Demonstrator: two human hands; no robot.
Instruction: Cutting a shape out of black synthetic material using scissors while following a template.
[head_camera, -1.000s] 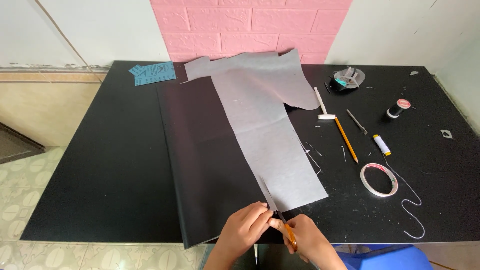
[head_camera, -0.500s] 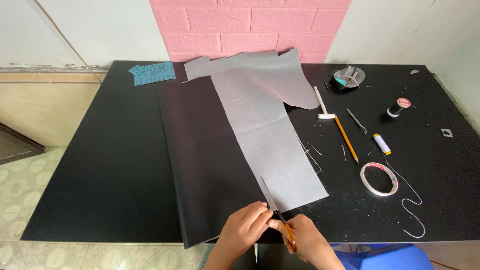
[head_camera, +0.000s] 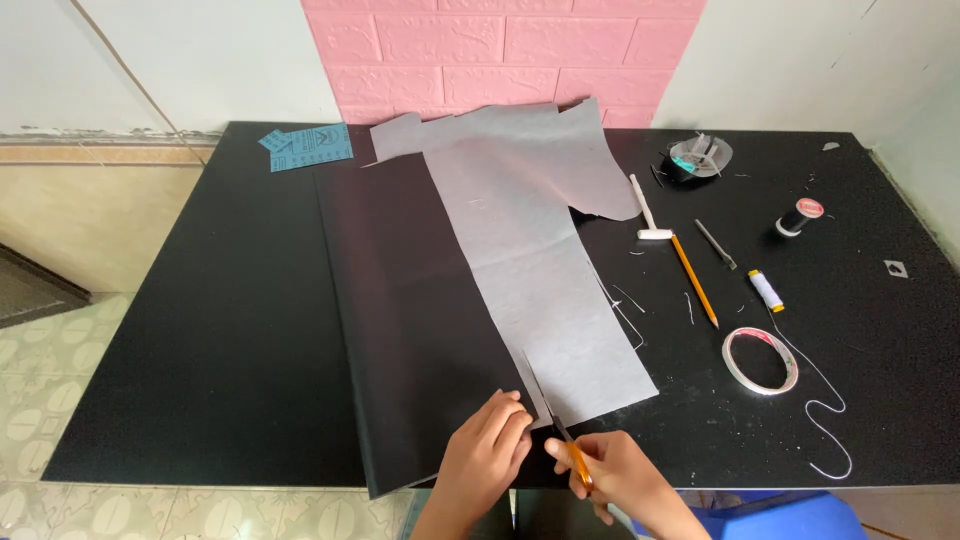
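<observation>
A long grey paper pattern (head_camera: 545, 270) lies on a sheet of black fabric (head_camera: 420, 320) spread over a black table (head_camera: 200, 330). At the near edge my right hand (head_camera: 620, 480) grips orange-handled scissors (head_camera: 572, 455) whose blades point into the pattern's lower left corner. My left hand (head_camera: 485, 460) presses down on the fabric and the paper corner just left of the blades.
Right of the pattern lie a pencil (head_camera: 694, 280), a white seam tool (head_camera: 646, 210), a dark pen (head_camera: 716, 244), a small thread spool (head_camera: 767, 290), a tape roll (head_camera: 760, 360) with loose thread, a black spool (head_camera: 798, 215) and a round dish (head_camera: 698, 158). A blue card (head_camera: 308, 148) sits at the far left.
Both hands stay at the near edge; the scissors have shifted only slightly along the pattern's corner. Nothing else has moved.
</observation>
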